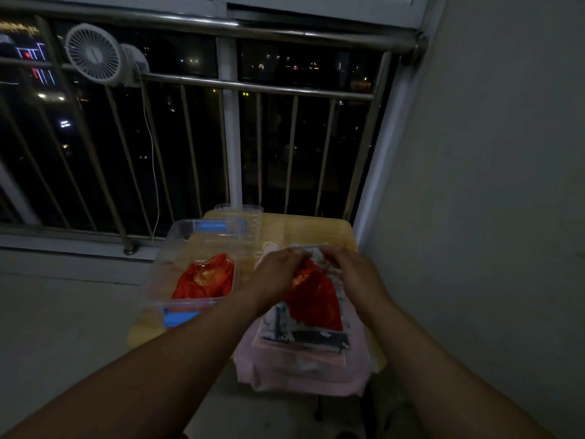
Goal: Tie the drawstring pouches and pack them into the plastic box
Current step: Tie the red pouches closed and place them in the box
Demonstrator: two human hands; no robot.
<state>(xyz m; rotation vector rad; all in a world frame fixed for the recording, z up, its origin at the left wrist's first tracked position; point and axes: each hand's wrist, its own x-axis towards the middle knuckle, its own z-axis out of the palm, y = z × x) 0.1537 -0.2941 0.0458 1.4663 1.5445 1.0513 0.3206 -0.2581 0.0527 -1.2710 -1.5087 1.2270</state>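
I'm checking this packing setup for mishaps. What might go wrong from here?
The left hand and right hand work the neck of the red pouch in dim light; a loose knot might go unnoticed. The pink fabric stack beneath seems to overhang the table at its near edge; tugging could drag it off. The plastic box sits near the table's left edge; a nudge might tip it.

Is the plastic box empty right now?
No, one red pouch lies inside the plastic box; the left hand and right hand pinch a second pouch beside it.
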